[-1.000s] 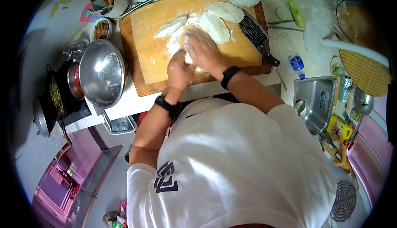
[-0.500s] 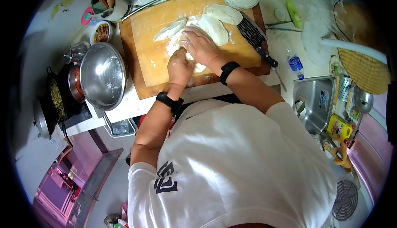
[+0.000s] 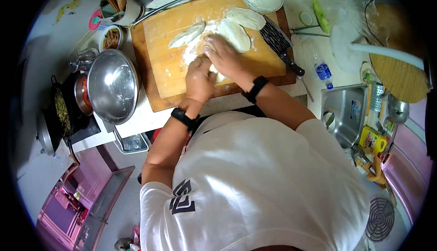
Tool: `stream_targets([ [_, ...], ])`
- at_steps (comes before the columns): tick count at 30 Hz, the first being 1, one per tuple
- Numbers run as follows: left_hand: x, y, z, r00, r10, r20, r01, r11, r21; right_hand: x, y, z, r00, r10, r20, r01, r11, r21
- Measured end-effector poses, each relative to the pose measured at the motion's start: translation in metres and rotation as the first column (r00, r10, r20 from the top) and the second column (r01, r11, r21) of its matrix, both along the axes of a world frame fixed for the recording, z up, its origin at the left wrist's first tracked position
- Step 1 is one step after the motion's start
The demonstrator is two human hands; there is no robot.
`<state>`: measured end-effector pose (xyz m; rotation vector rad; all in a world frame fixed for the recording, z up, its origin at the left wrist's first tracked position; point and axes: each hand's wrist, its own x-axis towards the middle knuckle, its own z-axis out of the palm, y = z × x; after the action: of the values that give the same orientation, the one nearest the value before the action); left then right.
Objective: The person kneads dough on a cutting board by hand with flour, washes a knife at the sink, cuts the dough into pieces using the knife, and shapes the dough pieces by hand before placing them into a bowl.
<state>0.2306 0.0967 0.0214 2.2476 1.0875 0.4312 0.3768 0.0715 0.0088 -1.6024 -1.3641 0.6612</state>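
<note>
Dough [image 3: 220, 77] lies on the board [image 3: 165, 76], mostly hidden beneath your hands. Your left hand [image 3: 199, 79] curls narrowly against it; your right [image 3: 227, 61] angles over it, grip unclear. This looks like hand-shaping; the next press seems to call for gentle, even pressure.

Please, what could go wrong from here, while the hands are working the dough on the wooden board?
The knife with black-patterned blade and black handle lies with its handle past the edge of the light wooden board; the right hand or its forearm might knock it.
One pale, flat, oval dough piece touches another similar piece, so they may stick together.
The large, round, shiny metal bowl sits near the counter's front edge and could perhaps be bumped.
</note>
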Motion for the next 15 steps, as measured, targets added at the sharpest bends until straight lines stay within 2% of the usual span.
stream_targets([
  [2,-0.006,-0.016,0.003,0.971,-0.111,0.211,0.121,0.992,-0.033,-0.007,-0.022,0.007,0.999,0.026,0.046,-0.022,0.996,-0.082],
  [3,-0.007,-0.020,0.010,0.975,-0.107,0.197,0.094,0.993,0.076,-0.010,-0.029,0.001,0.982,0.033,0.187,-0.038,0.999,0.023],
  [4,-0.008,-0.018,0.004,0.975,-0.106,0.197,0.093,0.993,0.073,-0.008,-0.027,-0.006,0.982,0.034,0.187,-0.039,0.999,0.021],
  [6,-0.013,-0.010,-0.010,0.998,0.063,0.003,-0.061,0.977,-0.203,-0.002,-0.016,-0.018,0.932,0.025,0.361,-0.086,0.984,0.154],
  [7,-0.006,0.000,-0.002,0.994,0.069,-0.085,-0.087,0.970,-0.227,0.000,-0.003,-0.022,0.937,0.000,0.349,-0.058,0.986,0.154],
  [8,-0.002,0.002,-0.002,0.995,0.063,-0.082,-0.080,0.972,-0.221,0.001,0.003,-0.023,0.936,-0.008,0.352,-0.052,0.986,0.160],
  [10,0.005,0.008,-0.001,0.996,0.058,-0.069,-0.063,0.996,-0.067,0.004,0.013,-0.023,0.979,-0.027,0.202,0.001,0.992,0.124],
  [11,0.002,0.005,-0.005,1.000,0.009,-0.003,-0.009,0.999,0.038,0.002,0.012,-0.024,0.996,-0.029,0.081,0.027,0.999,0.023],
  [12,-0.001,0.000,-0.010,1.000,0.013,-0.002,-0.013,0.999,0.037,0.000,0.005,-0.014,0.996,-0.024,0.082,0.023,0.999,0.023],
  [14,-0.007,-0.013,-0.015,0.956,-0.170,0.238,0.154,0.985,0.083,-0.006,-0.019,0.010,0.992,0.036,0.124,-0.025,0.996,-0.087],
  [15,-0.007,-0.020,0.006,0.965,-0.156,0.211,0.145,0.987,0.067,-0.016,-0.030,0.005,0.989,0.006,0.147,-0.005,1.000,-0.010],
])
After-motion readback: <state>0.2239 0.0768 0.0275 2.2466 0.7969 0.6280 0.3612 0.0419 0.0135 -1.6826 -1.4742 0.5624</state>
